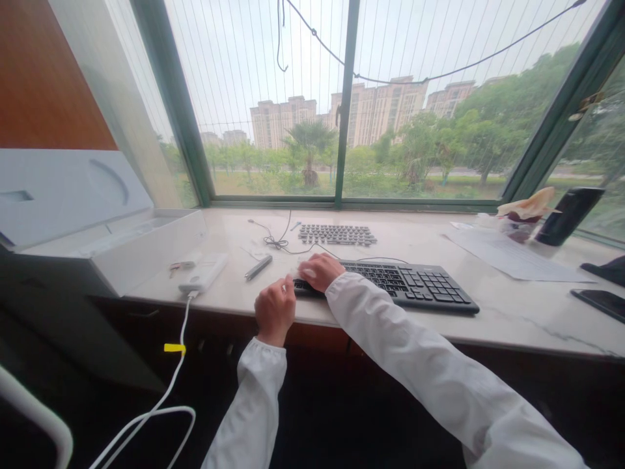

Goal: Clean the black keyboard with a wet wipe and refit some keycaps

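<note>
Currently, two hands (275,309) (321,271) curl at one keyboard (410,281), any pinch impossible to tell.

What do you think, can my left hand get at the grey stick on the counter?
Probably yes: the grey stick lies just beyond your left hand, and nothing seems to stand between them, though that hand is at the left end of the keyboard.

A pale counter (517,306) bears a keyboard (405,279), keycaps (336,235), cable (277,243) and paper (512,255).
</note>
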Demonstrator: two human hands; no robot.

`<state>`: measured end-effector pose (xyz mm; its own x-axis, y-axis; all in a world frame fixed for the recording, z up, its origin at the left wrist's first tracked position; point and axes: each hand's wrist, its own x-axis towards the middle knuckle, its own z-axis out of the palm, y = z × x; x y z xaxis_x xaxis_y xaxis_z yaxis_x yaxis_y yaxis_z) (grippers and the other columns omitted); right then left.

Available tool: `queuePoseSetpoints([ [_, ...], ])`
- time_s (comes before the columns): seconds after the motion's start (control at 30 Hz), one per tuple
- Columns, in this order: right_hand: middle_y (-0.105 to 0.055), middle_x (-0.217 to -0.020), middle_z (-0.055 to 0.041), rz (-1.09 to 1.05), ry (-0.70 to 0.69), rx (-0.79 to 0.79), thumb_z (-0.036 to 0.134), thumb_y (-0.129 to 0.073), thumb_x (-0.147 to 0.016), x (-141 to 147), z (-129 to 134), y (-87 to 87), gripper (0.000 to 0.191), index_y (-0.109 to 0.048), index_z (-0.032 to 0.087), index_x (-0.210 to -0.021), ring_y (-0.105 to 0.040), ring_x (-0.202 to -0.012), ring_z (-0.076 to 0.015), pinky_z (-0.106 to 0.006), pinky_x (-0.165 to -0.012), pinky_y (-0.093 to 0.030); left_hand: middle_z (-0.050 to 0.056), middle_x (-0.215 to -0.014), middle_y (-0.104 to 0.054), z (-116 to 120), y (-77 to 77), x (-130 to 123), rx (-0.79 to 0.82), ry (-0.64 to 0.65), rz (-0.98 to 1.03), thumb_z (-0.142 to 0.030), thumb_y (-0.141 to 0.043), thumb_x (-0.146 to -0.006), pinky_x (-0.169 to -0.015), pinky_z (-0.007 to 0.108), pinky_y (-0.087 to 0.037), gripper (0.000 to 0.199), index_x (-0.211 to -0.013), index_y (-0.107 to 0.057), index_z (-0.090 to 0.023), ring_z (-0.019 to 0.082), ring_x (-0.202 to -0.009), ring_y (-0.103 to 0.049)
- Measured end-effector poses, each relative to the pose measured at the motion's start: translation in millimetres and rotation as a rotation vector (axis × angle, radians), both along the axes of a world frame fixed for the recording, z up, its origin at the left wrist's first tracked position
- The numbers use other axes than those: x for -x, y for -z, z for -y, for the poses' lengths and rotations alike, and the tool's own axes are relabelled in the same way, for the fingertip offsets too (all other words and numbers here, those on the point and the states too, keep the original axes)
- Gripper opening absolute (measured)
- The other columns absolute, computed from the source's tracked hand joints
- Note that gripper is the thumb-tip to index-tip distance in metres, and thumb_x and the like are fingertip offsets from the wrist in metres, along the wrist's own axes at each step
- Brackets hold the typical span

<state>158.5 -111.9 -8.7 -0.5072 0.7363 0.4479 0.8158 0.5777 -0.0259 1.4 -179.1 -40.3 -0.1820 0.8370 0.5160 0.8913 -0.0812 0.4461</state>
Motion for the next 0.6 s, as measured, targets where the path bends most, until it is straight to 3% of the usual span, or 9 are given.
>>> queuePoseSetpoints([
  [0.17,-0.071,-0.088,-0.0064,0.015,-0.05,-0.018,0.028,-0.05,-0.091,1,-1,2.4,0.022,-0.071,0.022,-0.091,-0.061,-0.089,-0.0188,-0.032,-0.09,-0.034,0.008,-0.075,-0.072,0,-0.2,0,0.002,-0.003,-0.007,-0.048,-0.031,-0.098,-0.06,0.03,-0.027,0.051,-0.088,-0.075,-0.025,0.023,-0.067,-0.062],
  [0.4,-0.071,-0.086,-0.0017,0.067,-0.191,0.01,0.034,-0.053,-0.091,-4,-8,-2.1,0.02,-0.069,0.024,-0.087,-0.059,-0.095,-0.0165,-0.031,-0.093,-0.03,0.008,-0.073,-0.072,1,-1.9,-1,0.002,-0.003,-0.01,-0.047,-0.031,-0.098,-0.059,0.031,-0.027,0.052,-0.082,-0.075,-0.024,0.023,-0.066,-0.062],
  [0.6,-0.071,-0.093,-0.0032,0.054,-0.188,0.01,0.031,-0.047,-0.094,-6,-8,-2.1,0.022,-0.066,0.023,-0.086,-0.057,-0.1,-0.0197,-0.037,-0.095,-0.026,0.007,-0.074,-0.072,0,-0.4,0,0.001,-0.006,-0.012,-0.048,-0.03,-0.098,-0.06,0.031,-0.028,0.052,-0.085,-0.075,-0.025,0.023,-0.067,-0.062],
])
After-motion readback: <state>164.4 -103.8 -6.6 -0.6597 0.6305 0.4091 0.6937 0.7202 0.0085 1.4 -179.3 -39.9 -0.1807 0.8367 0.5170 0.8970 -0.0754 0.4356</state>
